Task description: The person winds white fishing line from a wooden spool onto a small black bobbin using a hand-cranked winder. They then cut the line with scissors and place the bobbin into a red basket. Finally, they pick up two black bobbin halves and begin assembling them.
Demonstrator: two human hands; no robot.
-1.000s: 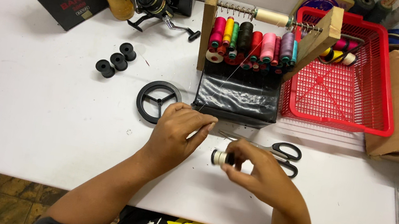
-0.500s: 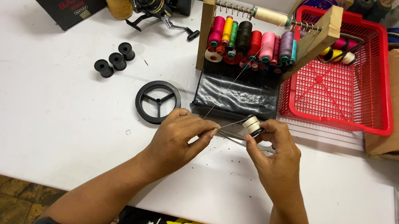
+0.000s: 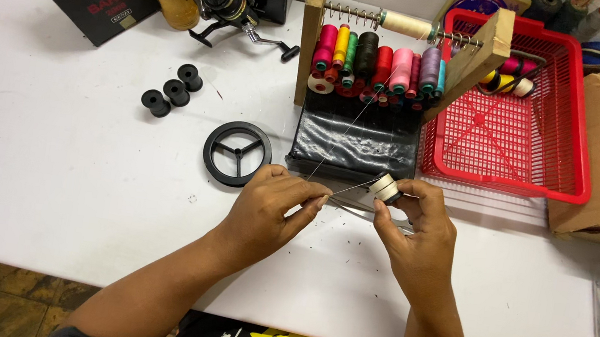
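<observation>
- Near table edge, centre: right hand (image 3: 419, 234) pinches a small cream bobbin (image 3: 387, 188) between its fingertips, just off the white table (image 3: 43, 181).
- Left hand (image 3: 268, 207) closed, thumb and forefinger nipping a thin thread (image 3: 343, 190) taut to the bobbin.
- Just beyond: black case (image 3: 354, 141), wooden spool rack (image 3: 376, 59) behind it.
- Left: black wheel (image 3: 237, 154). Right: red basket (image 3: 513, 135).

Open white table (image 3: 66, 184) was observed left of the left hand (image 3: 268, 207). Passage ahead was blocked by the black ring (image 3: 237, 154), black case (image 3: 354, 138) and red basket (image 3: 522, 120).
</observation>
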